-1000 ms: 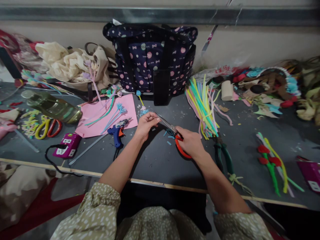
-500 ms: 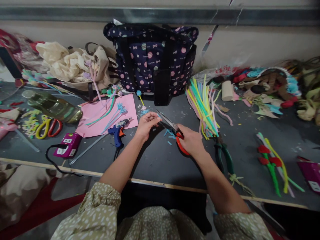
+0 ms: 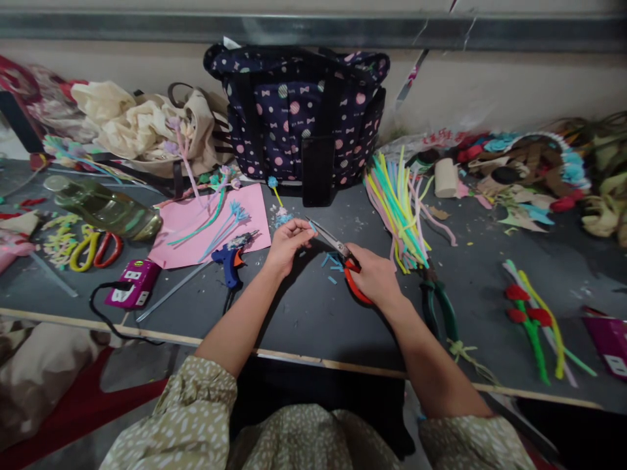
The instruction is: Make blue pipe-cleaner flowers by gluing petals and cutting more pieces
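Note:
Between the fingertips of my left hand (image 3: 290, 247) is a small blue piece (image 3: 312, 226), pinched near the scissor tips. My right hand (image 3: 375, 275) is wrapped round the red-and-black handles of the scissors (image 3: 337, 244), whose blades point up and left toward my left fingers. Several short blue pieces (image 3: 333, 262) lie on the dark table under the scissors. Beyond my left hand stands a small flower with a blue head (image 3: 272, 183) and a yellow stem. A bundle of coloured pipe cleaners (image 3: 399, 209) lies right of the scissors.
A glue gun (image 3: 228, 264) and pink sheet (image 3: 196, 219) are on the left, with a bottle (image 3: 105, 209) and purple power strip (image 3: 133, 284). Behind stand a patterned bag (image 3: 298, 117) and phone (image 3: 317, 171). Green-handled pliers (image 3: 438, 307) and red flowers (image 3: 529, 316) lie right.

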The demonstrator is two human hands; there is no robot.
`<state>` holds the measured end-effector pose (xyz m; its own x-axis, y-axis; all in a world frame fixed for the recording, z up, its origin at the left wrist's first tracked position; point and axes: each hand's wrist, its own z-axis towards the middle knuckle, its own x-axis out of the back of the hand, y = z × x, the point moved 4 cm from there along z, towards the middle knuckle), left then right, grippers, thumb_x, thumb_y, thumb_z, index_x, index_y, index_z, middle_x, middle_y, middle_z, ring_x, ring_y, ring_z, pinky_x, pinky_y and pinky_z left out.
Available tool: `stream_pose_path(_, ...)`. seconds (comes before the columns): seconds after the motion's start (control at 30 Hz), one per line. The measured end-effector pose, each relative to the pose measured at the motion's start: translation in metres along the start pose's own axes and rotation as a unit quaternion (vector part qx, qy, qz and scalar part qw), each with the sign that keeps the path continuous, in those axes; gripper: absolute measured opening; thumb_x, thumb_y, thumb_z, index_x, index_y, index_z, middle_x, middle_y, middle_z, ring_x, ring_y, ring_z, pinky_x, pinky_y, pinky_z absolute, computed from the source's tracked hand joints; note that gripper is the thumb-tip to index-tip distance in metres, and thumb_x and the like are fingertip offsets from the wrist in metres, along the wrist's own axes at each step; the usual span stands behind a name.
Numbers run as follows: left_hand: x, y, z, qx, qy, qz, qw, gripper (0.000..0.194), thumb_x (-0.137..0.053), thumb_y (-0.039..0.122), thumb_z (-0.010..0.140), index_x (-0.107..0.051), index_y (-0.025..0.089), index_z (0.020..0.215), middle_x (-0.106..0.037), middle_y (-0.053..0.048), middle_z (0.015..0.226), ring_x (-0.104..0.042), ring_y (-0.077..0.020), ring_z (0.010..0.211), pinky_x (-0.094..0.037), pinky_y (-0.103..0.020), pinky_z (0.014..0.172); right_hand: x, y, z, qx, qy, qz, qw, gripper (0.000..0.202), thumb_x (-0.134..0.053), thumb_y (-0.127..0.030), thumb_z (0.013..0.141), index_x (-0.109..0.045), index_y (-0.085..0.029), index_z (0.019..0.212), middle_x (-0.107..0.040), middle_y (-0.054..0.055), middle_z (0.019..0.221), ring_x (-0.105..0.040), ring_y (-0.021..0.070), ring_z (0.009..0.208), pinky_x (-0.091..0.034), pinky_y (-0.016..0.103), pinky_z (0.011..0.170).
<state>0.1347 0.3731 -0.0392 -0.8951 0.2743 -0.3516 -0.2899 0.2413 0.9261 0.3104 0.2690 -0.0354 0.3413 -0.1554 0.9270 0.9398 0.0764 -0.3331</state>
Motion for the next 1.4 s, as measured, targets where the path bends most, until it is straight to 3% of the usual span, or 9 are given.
stream_pose_path(0.43,-0.0002,-0.0002,0.0006,0.005,-0.006,-0.014,1.000,0.022,-0.078,0.025,0.065,-0.062,0.017,0.079,-0.067,0.000,0.070,-0.056,-0.0077,0.058,-0.045,-0.020,0.057,-0.0023,0.0023,-0.0003,0.009,0.021,-0.013,1.000,0.034,-0.049,-0.017,0.083,-0.060,-0.021,0.115,-0.072,0.004,0.094,-0.065,0.0196,0.086,-0.038,0.026,0.062)
stream_pose_path(1.07,0.0005,-0.0001,0.0009,-0.011,-0.001,-0.009,1.000,0.020,-0.077,0.023,0.067,-0.064,0.018,0.080,-0.061,0.001,0.072,-0.054,-0.0083,0.060,-0.045,-0.021,0.056,-0.0006,0.0023,-0.0005,0.008,0.045,-0.009,0.999,0.037,-0.049,-0.014,0.080,-0.060,-0.020,0.115,-0.072,0.005,0.099,-0.066,0.0199,0.086,-0.041,0.026,0.063)
stream_pose_path(1.4,0.0001,-0.0009,0.0016,-0.001,0.004,-0.020,1.000,0.020,-0.077,0.023,0.065,-0.063,0.018,0.078,-0.060,0.001,0.070,-0.056,-0.0100,0.064,-0.045,-0.021,0.057,-0.0005,0.0006,-0.0006,0.010,0.030,-0.006,0.999,0.035,-0.047,-0.017,0.084,-0.060,-0.020,0.117,-0.072,0.005,0.097,-0.066,0.0201,0.088,-0.042,0.026,0.063)
